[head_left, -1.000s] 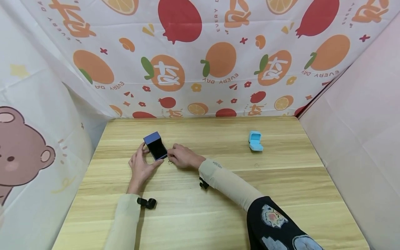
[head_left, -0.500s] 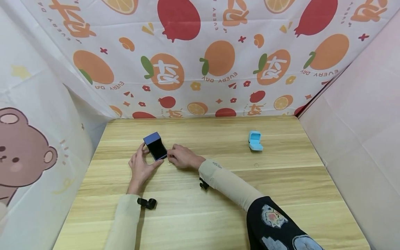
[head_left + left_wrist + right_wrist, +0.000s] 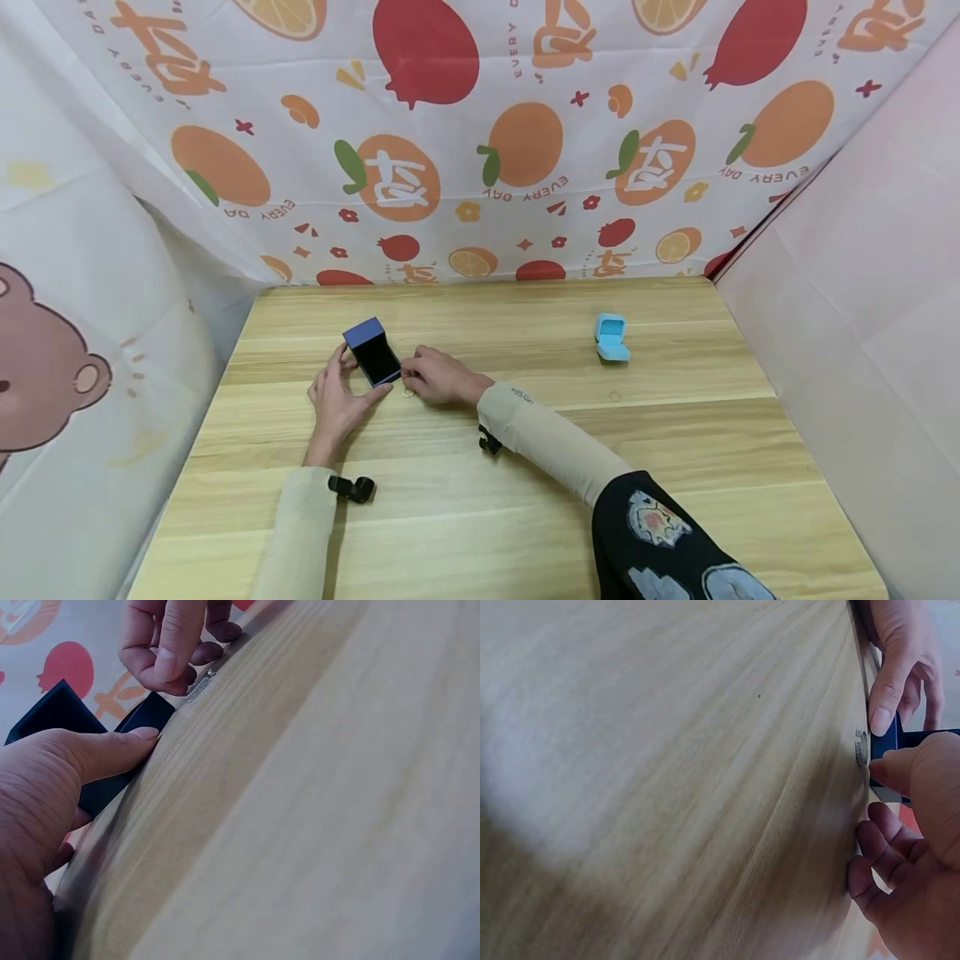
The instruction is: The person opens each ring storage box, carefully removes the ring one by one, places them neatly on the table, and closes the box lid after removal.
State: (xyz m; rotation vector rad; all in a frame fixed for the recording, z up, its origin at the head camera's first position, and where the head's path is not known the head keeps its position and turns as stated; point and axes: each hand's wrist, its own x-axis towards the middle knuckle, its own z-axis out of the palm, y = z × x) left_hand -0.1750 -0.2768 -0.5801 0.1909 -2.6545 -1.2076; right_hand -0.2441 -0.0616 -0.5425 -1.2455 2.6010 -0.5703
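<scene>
An open dark blue ring box (image 3: 377, 358) tilts toward the right on the table at the left of the head view. My left hand (image 3: 339, 408) grips it, thumb along the lower edge and fingers round the back. My right hand (image 3: 442, 377) is at the box's right corner, fingers curled, thumb and index fingertips close together; I cannot tell whether they pinch anything. A silvery ring (image 3: 861, 747) stands on the wood beside the box, just under the right fingertips. The left wrist view also shows this ring (image 3: 201, 685) next to the box edge.
A small light blue ring box (image 3: 612, 338) stands open at the back right. In front of it a thin ring (image 3: 616, 397) lies on the wooden table (image 3: 480, 517). A fruit-print cloth (image 3: 465, 167) hangs behind the table, with pale cloths at both sides.
Both hands, the dark blue box and the rings have kept their places. The view has shifted very slightly.
</scene>
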